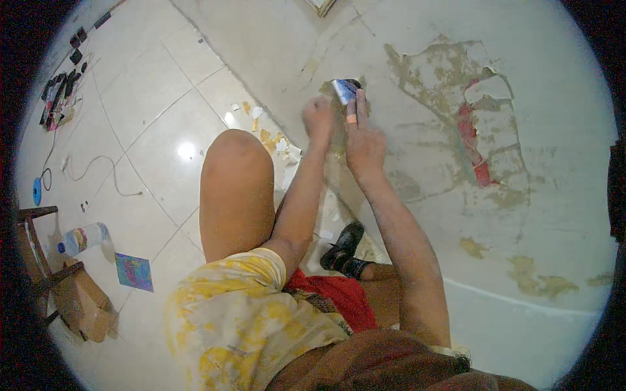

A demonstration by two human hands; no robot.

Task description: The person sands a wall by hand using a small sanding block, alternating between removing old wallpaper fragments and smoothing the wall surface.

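My right hand (pixel 366 144) is at the wall (pixel 430 228), gripping a scraper with a shiny metal blade (pixel 344 91). Two of its fingers stretch along the blade, and one has an orange band round it. The blade lies against a brownish patch where the paint is off. Just to the left, my left hand (pixel 317 117) is curled into a blurred fist close to the wall. Whether anything is inside that fist is hidden.
Peeled paint flakes (pixel 267 138) lie along the wall's foot. A larger bare patch with red streaks (pixel 468 130) is to the right. On the tiled floor are a clear plastic bottle (pixel 85 238), a cardboard box (pixel 81 300), a wooden stool (pixel 32 241), a cable (pixel 107 159) and a colourful square sheet (pixel 134 272).
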